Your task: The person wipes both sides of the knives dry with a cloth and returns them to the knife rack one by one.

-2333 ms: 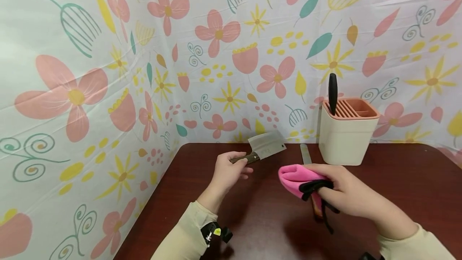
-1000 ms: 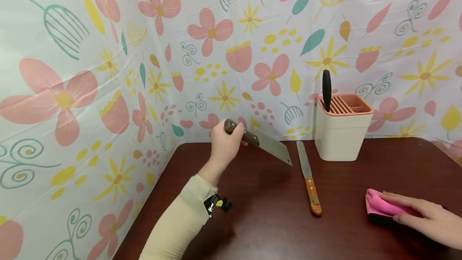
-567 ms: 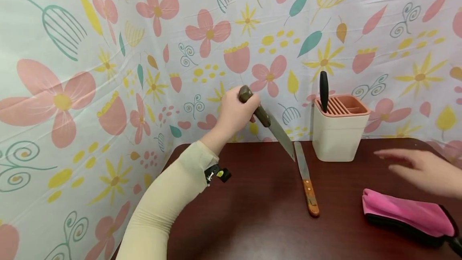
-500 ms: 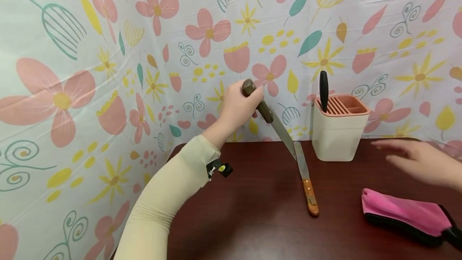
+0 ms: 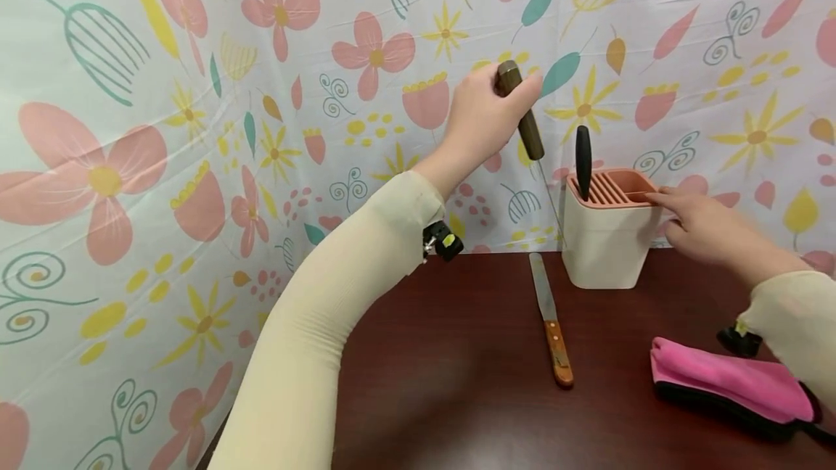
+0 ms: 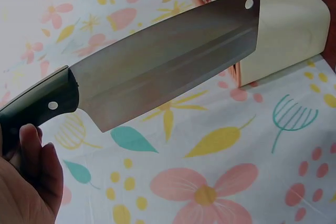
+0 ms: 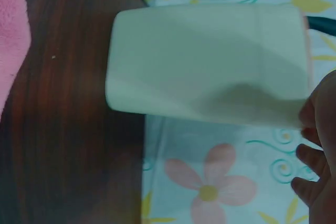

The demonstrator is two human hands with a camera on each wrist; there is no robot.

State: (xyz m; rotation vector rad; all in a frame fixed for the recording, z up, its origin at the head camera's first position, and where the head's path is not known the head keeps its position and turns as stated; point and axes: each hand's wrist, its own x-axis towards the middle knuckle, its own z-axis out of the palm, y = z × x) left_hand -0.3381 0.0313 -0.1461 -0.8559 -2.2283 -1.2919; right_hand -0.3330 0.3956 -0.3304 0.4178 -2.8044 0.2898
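My left hand (image 5: 486, 111) grips the dark wooden handle of a cleaver (image 5: 527, 122), raised above the back of the table. In the head view its blade shows nearly edge-on, slanting down at the left side of a cream knife holder (image 5: 604, 252) with an orange slotted top. Broad and grey, the cleaver (image 6: 168, 61) reaches across the left wrist view, its tip in front of the knife holder (image 6: 294, 30). At the holder's right rim, my right hand (image 5: 708, 227) touches with its fingertips. The right wrist view shows those fingers (image 7: 311, 160) beside the holder's top end.
A black-handled utensil (image 5: 583, 162) stands in the holder's slots. On the dark red table (image 5: 457, 368) lies a spatula (image 5: 555, 347) with a rounded metal blade and wooden handle. A folded pink cloth (image 5: 725, 379) with black edging lies at right. Flower-patterned sheets (image 5: 366, 136) hang behind and to the left.
My left hand has lifted the cleaver from the table's back, turned its blade downward and moved it right to the holder. My right hand has put down the pink cloth and reached the holder's rim.
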